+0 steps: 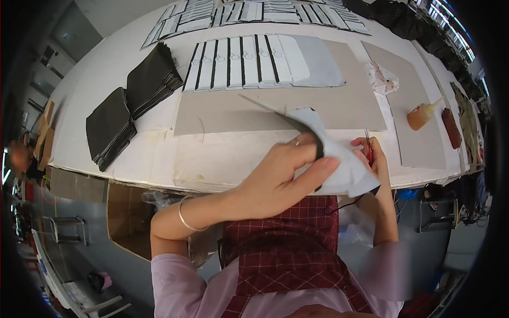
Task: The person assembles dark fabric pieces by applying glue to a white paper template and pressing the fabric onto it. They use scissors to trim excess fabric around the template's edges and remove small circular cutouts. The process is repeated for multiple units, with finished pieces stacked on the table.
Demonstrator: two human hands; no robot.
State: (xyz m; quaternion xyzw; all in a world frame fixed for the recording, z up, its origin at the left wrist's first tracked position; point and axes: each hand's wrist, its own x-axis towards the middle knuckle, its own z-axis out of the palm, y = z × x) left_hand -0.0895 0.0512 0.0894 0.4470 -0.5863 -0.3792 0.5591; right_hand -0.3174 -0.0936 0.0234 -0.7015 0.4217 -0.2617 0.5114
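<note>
Above the white table [159, 159], left fingers [318, 167] pinch a fabric piece [344, 164]; right fingers' [371, 146] grip unclear.

You are in a garment or leather-goods workshop: your long white counter [132, 159] carries stacks of cut black fabric pieces [132, 106], rows of white pattern pieces [244, 61], grey cardboard sheets [339, 106] and a glue bottle [422, 115].

Two stacks of dark fabric pieces [130, 106] far left of hands. Row of white-and-black pieces [249, 61] beyond hands. Orange glue bottle [421, 115] right of hands, brown brush-like thing [451, 127] beside it.
</note>
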